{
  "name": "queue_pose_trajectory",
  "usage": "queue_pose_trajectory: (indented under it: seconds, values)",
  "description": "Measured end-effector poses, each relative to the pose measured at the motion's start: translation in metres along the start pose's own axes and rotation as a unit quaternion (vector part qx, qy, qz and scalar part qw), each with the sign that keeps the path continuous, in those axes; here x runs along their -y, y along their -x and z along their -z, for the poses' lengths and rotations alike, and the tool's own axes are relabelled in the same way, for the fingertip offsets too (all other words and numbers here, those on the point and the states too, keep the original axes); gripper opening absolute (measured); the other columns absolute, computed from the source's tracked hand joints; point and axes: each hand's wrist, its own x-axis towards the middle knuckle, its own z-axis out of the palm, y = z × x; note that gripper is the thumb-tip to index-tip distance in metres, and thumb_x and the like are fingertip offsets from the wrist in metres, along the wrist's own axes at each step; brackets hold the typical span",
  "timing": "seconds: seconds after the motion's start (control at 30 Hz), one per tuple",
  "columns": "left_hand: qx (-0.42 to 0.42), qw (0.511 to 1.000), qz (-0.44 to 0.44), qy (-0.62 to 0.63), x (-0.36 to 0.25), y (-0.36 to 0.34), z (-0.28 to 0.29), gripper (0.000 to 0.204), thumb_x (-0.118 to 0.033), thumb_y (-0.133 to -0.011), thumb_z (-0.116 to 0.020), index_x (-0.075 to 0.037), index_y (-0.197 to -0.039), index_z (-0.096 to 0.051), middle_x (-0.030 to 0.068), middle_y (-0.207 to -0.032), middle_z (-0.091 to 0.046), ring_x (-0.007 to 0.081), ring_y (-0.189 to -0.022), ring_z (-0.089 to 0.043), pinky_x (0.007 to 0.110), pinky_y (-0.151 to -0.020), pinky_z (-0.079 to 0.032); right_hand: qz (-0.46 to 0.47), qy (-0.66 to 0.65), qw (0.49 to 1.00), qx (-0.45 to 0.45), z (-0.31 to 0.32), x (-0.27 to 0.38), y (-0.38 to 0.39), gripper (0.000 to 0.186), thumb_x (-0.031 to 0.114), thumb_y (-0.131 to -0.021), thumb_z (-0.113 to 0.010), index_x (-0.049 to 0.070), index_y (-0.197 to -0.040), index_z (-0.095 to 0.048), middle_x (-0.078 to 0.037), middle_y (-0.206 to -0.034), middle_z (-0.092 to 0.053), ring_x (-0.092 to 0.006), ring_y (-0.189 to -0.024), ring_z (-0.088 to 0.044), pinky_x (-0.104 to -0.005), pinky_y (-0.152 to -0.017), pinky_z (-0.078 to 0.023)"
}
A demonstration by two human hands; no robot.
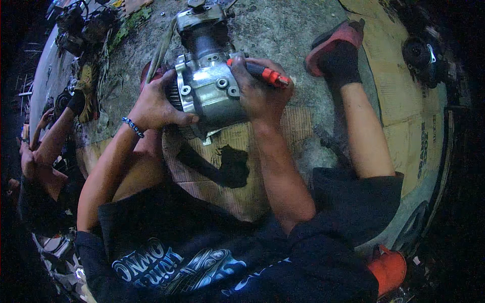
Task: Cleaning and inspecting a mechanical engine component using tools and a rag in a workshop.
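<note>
A silver cylindrical metal housing [204, 88], with bolt lugs, a toothed left edge and a dark upper section, sits between my legs at the top middle. My left hand [156, 103] grips its left side, thumb low across its edge, a bead bracelet on the wrist. A pale strap [164, 45] runs up behind that side. My right hand [257, 98] holds a red-and-black hand tool [268, 73] against the housing's right side, with the thumb on the metal. The tool's tip is too small to make out clearly.
Cardboard sheets [404, 126] lie on concrete [278, 30] around my shod feet. Another person's bare leg and hands [50, 134] are at the left edge. Dark metal parts [76, 28] sit top left, a dark round part [419, 55] right, and a red object [386, 270] lower right.
</note>
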Motion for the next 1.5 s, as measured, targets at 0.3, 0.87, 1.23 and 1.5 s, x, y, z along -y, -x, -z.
queue_pose_trajectory:
  seconds: [0.3,0.87,1.23,1.5]
  values:
    - [-0.019,0.999,0.005,-0.026,0.006,0.001,0.001,0.091,-0.027,-0.047,-0.089,0.004,-0.123,-0.051,0.0088,-0.107,-0.064,0.0157,-0.095,-0.06,0.03,-0.089,-0.048,0.036,0.015,0.999,0.005,0.0,-0.002,0.004,0.024,0.027,-0.067,-0.078,0.006,-0.074,-0.067,-0.008,-0.069,-0.063,-0.0213,-0.064,-0.06,-0.0324,-0.062,-0.048]
    - [-0.048,0.98,-0.135,-0.141,0.004,0.002,-0.003,0.092,-0.026,-0.046,-0.091,0.004,-0.122,-0.051,0.0089,-0.109,-0.063,0.0151,-0.097,-0.059,0.03,-0.09,-0.047,-0.059,-0.07,0.995,-0.026,-0.005,-0.011,0.014,0.026,0.026,-0.067,-0.08,0.004,-0.076,-0.067,-0.008,-0.071,-0.065,-0.0192,-0.066,-0.063,-0.032,-0.065,-0.05]
    - [0.002,1.0,0.02,-0.01,0.006,-0.005,0.001,0.095,-0.03,-0.045,-0.091,0.005,-0.123,-0.051,0.0116,-0.11,-0.063,0.0184,-0.1,-0.059,0.031,-0.093,-0.045,-0.137,-0.087,0.984,0.079,0.004,0.006,-0.023,0.023,0.026,-0.068,-0.079,0.007,-0.075,-0.069,-0.006,-0.073,-0.067,-0.0167,-0.066,-0.064,-0.0307,-0.066,-0.051]
    - [0.005,0.999,0.011,0.043,0.005,-0.005,-0.003,0.1,-0.031,-0.044,-0.091,0.009,-0.125,-0.048,0.0123,-0.11,-0.063,0.0177,-0.099,-0.06,0.03,-0.091,-0.046,-0.167,-0.173,0.969,0.057,0.0,-0.005,-0.02,0.037,0.029,-0.068,-0.082,0.002,-0.079,-0.06,-0.003,-0.074,-0.062,-0.0116,-0.068,-0.057,-0.0276,-0.062,-0.046]
